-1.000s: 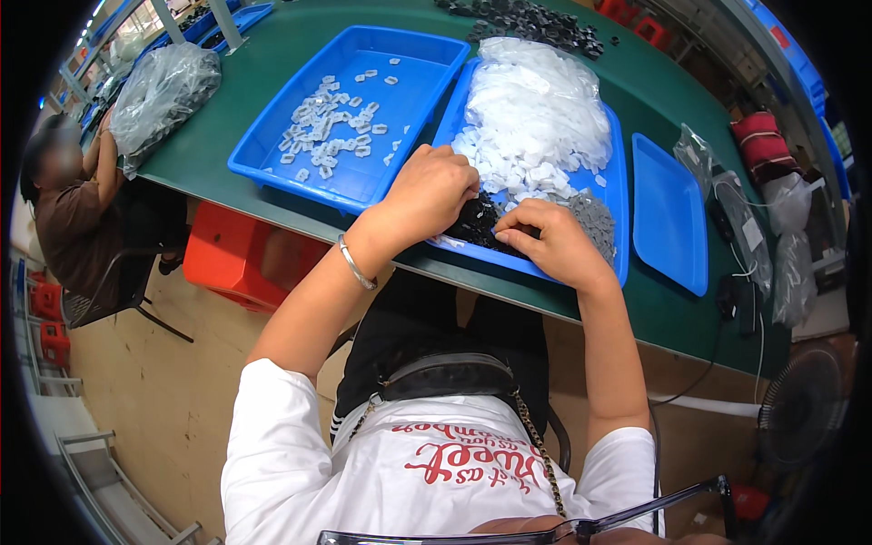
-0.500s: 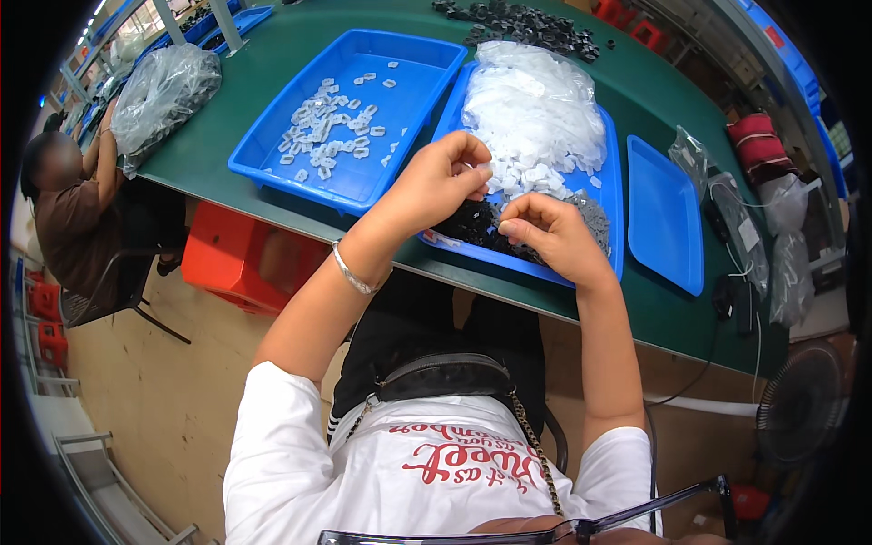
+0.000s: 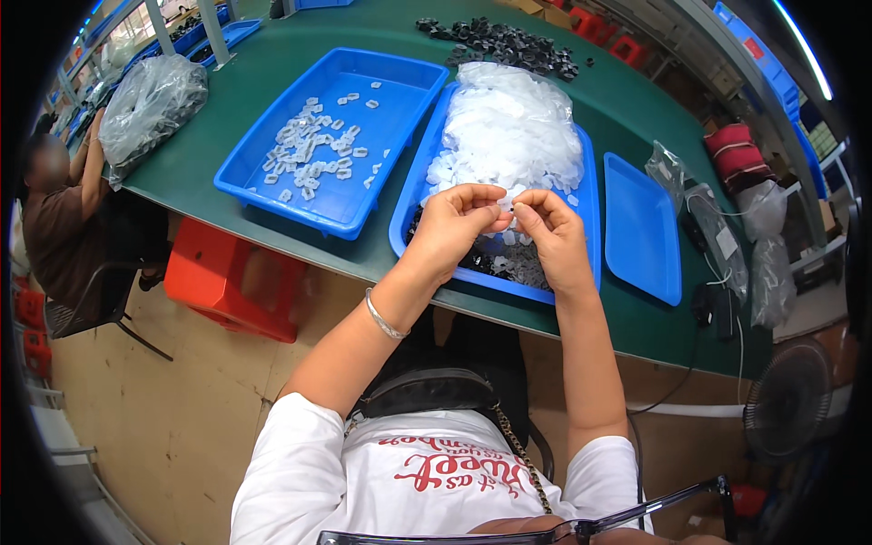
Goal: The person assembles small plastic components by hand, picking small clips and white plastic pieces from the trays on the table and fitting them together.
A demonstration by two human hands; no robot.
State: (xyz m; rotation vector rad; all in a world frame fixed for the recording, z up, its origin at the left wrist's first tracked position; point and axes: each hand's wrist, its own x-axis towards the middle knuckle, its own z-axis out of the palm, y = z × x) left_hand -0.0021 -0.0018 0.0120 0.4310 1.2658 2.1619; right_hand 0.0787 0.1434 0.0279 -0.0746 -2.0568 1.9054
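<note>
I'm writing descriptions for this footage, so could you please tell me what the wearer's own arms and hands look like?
The left hand and right hand are bare, without gloves. A silver-coloured bangle circles the left wrist; the right shows none. Short white sleeves leave both forearms uncovered.

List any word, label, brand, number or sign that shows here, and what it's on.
Printed wording isn't copied out here.
Red lettering: front of the white T-shirt; large, partly legible.
White label: on clear plastic packaging at right; too small to read.
Red patch: on a blue crate, upper right; unreadable.
</note>
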